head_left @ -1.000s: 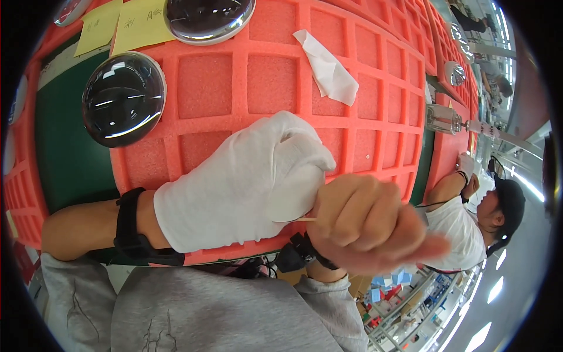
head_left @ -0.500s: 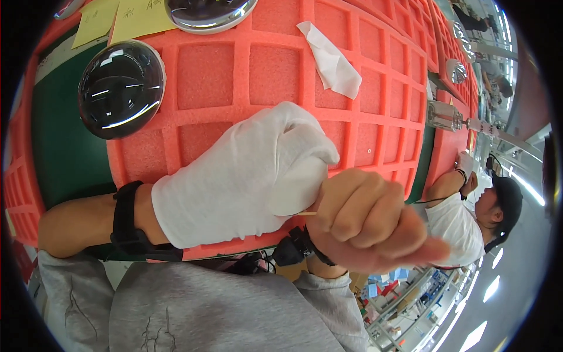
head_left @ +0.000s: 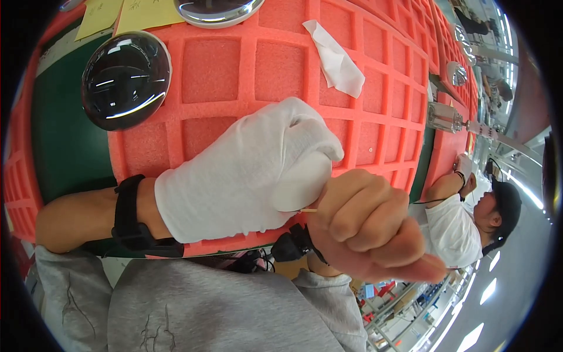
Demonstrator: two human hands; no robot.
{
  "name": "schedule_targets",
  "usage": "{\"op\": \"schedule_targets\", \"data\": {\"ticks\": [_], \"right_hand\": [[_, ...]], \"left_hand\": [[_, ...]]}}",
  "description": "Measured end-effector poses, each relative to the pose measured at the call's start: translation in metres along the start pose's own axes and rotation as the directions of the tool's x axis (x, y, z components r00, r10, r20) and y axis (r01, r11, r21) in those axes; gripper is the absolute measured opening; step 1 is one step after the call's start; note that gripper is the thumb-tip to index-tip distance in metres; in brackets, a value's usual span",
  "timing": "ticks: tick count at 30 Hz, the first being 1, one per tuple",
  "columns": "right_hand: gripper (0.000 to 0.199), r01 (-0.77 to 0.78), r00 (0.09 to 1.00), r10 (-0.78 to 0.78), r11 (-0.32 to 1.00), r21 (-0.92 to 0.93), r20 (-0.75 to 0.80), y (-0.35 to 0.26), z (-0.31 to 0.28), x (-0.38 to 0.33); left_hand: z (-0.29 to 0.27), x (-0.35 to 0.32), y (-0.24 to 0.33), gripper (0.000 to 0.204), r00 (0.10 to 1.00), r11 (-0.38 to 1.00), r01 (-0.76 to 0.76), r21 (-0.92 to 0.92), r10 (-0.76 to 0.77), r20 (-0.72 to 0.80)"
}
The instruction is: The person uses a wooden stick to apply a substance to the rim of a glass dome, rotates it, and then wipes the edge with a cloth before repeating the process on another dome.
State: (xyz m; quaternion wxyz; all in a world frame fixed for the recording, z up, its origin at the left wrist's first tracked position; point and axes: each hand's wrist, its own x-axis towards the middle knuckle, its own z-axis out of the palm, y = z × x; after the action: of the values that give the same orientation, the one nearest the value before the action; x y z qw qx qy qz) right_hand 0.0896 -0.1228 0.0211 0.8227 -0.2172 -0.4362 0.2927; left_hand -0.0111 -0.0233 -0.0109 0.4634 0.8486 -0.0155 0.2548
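"White rounded piece (head_left: 303, 183): where is it, and how do you hold it?"

"Your gloved left hand (head_left: 252, 164) grips it above the red foam tray (head_left: 248, 70); your bare right hand (head_left: 372, 226) is curled around a thin stick (head_left: 309, 210) at the piece's lower edge. Contact there cannot be told."

"Which step are you on?"

"Probably working that edge. Your next move calls for a firm left grip and light stick pressure."

"Count?"

"One piece, one stick, one white wipe (head_left: 337, 63); two yellow notes (head_left: 148, 14); two dark domes (head_left: 126, 82) nearest you, one cropped."
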Motion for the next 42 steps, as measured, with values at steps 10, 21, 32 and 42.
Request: {"op": "schedule_targets", "data": {"ticks": [10,21,32,42], "right_hand": [[0.057,-0.099,0.964,0.202,0.876,0.472,-0.174,-0.001,-0.024,0.001],[0.056,-0.146,0.983,0.172,0.948,0.284,-0.068,0.0,-0.01,0.003],[0.062,-0.037,0.997,0.028,0.99,0.136,0.072,0.001,-0.008,0.001],[0.069,-0.081,0.973,0.194,0.794,0.603,-0.125,0.003,-0.02,0.007]], "left_hand": [[-0.001,-0.003,-0.001,0.044,0.998,0.998,0.034,-0.051,-0.037,-0.049],[0.003,-0.004,0.0,0.033,1.0,0.997,0.003,0.082,-0.001,-0.017],[-0.005,-0.001,0.003,0.037,0.998,0.983,-0.054,0.176,0.047,0.042],[-0.01,0.004,0.001,0.035,0.96,0.974,-0.037,0.225,-0.028,0.28]]}}
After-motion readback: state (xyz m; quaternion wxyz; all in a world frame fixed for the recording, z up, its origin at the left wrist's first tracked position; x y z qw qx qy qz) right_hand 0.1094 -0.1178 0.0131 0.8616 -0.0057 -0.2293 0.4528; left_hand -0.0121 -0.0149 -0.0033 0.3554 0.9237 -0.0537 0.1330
